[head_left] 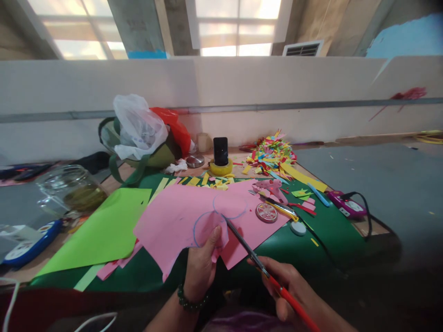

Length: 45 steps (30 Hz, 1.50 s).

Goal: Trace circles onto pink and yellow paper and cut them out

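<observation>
The left hand point(202, 265) was pinching the pink paper point(187, 216); the right hand point(282, 281) was gripping the scissors point(254, 258) beside it.

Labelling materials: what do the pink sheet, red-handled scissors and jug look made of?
Pink sheet: matte paper or thin card, given its soft curl and cut edge.
Red-handled scissors: shiny metal blades, by their glint; smooth red grips, probably plastic.
Jug: clear, glossy, glass or rigid plastic; see-through walls with bright highlights leave it open.

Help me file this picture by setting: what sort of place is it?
Probably a craft worktable: heaped paper scraps, pink paper with drawn outlines, and scissors in the right hand.
</observation>
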Each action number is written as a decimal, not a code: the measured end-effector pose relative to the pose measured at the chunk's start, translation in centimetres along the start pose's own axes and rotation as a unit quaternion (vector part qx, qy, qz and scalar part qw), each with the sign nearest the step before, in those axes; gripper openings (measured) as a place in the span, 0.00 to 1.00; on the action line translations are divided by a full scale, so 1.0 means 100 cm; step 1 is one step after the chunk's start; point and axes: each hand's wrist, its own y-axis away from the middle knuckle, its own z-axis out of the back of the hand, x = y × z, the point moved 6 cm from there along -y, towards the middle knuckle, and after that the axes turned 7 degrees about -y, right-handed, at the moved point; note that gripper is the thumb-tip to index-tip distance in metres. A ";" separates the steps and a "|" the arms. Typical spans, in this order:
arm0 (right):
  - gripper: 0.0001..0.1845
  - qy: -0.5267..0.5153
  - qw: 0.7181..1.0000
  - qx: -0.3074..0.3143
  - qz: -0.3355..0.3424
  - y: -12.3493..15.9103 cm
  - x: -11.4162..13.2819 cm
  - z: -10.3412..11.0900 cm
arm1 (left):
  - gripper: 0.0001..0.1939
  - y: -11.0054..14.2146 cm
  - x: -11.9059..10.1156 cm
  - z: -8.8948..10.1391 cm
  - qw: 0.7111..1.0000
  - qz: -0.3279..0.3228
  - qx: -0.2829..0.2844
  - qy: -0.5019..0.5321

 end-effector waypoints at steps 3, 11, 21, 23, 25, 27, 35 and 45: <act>0.41 0.043 0.999 0.003 -0.031 0.003 0.008 0.004 | 0.16 0.000 0.000 0.001 1.000 0.009 0.011 0.022; 0.47 0.078 0.997 0.000 -0.029 0.001 0.023 0.003 | 0.18 0.002 -0.014 0.016 0.999 0.018 -0.004 -0.028; 0.47 0.066 0.998 0.010 -0.001 -0.001 0.013 0.000 | 0.23 0.002 0.000 0.008 0.994 0.068 0.015 0.084; 0.48 0.076 0.997 0.003 -0.009 0.001 0.016 0.001 | 0.22 0.004 -0.001 0.010 0.994 0.076 0.021 0.078; 0.45 0.089 0.996 0.004 -0.016 0.002 0.021 0.001 | 0.22 0.007 -0.002 0.011 0.994 0.086 0.026 0.065; 0.42 0.098 0.995 0.007 -0.022 0.002 0.025 0.001 | 0.22 0.008 -0.004 0.012 0.994 0.090 0.034 0.047; 0.46 0.061 0.998 0.009 -0.006 -0.001 0.025 0.000 | 0.22 0.010 -0.014 0.009 0.995 0.076 0.062 0.031; 0.47 0.081 0.996 0.011 -0.034 0.003 0.018 0.003 | 0.17 0.009 -0.016 0.012 0.997 0.035 0.063 -0.020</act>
